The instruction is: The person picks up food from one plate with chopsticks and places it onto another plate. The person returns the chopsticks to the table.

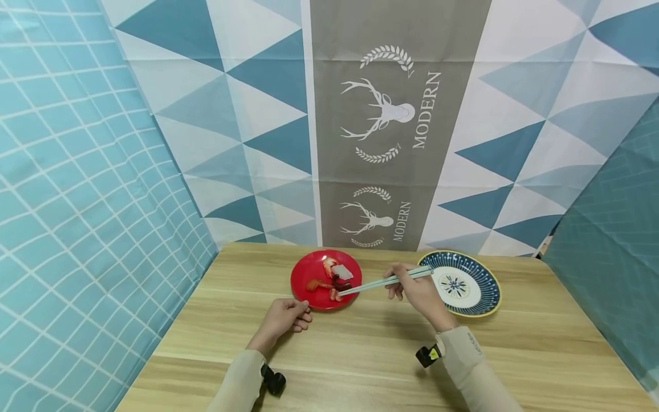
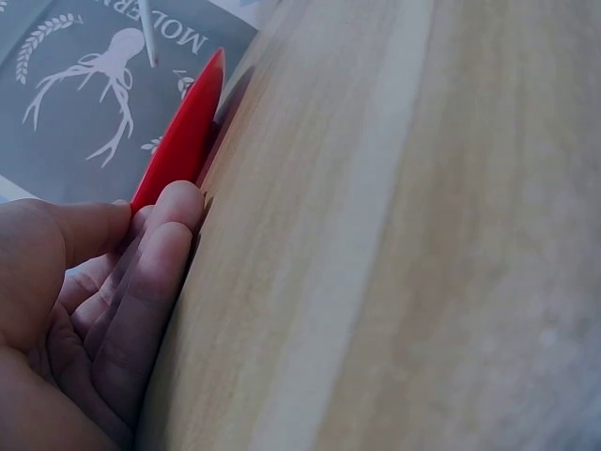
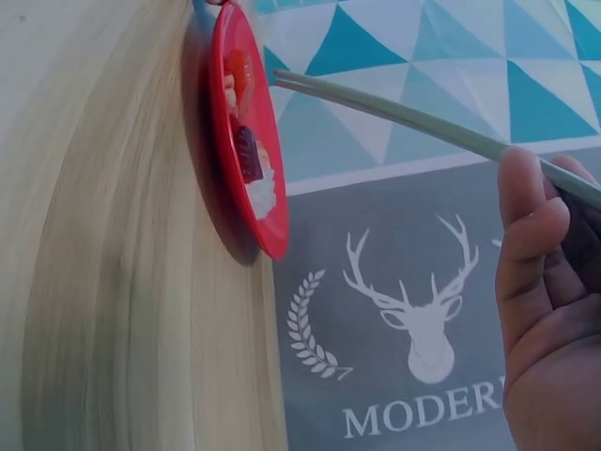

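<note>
A red plate [image 1: 304, 274] holds several small food pieces: a white one [image 1: 342, 272], an orange one [image 1: 318, 284], a dark one [image 3: 249, 153] and a small pinkish one near the chopstick tips. My left hand [image 1: 286, 318] pinches the plate's near-left rim between thumb and fingers, as the left wrist view also shows. In my right hand [image 1: 416, 290] is a pair of pale green chopsticks [image 1: 374, 283], pointing left over the plate. Their tips lie close together, and in the right wrist view they stand apart from the food with nothing between them.
To the right, behind my right hand, sits a blue-and-white patterned plate [image 1: 484, 286] with a yellow rim. The wooden table [image 1: 360, 366] ends at a patterned cloth wall [image 1: 273, 126] at the back. Blue tiled cloth [image 1: 92, 189] hangs on the left.
</note>
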Motion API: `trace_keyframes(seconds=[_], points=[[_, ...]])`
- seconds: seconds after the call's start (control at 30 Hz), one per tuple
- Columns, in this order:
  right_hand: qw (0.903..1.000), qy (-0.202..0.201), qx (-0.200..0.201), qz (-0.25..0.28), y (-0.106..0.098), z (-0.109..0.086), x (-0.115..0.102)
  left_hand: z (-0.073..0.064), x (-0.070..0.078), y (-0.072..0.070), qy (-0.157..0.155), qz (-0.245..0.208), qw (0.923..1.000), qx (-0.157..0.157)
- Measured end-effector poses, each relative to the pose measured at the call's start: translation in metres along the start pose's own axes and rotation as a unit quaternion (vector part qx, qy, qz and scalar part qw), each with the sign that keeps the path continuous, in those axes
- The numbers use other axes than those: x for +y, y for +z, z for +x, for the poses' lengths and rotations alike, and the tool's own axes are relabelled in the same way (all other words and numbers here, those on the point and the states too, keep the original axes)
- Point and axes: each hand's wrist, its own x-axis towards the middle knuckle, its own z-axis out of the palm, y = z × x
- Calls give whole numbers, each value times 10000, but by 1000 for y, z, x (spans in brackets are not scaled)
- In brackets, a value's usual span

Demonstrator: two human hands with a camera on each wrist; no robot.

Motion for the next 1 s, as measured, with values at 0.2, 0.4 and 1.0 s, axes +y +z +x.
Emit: trace_keyframes(seconds=[0.2,0.4,1.0], points=[[9994,-230,240,82,-16,-10,-2,2,0,1,-73,7,9999,71],[9988,-196,396,216,-29,-17,-3,6,-3,3,-111,107,9997,180],[9985,-394,367,58,-49,-24,-9,2,4,4,-150,78,9996,220]])
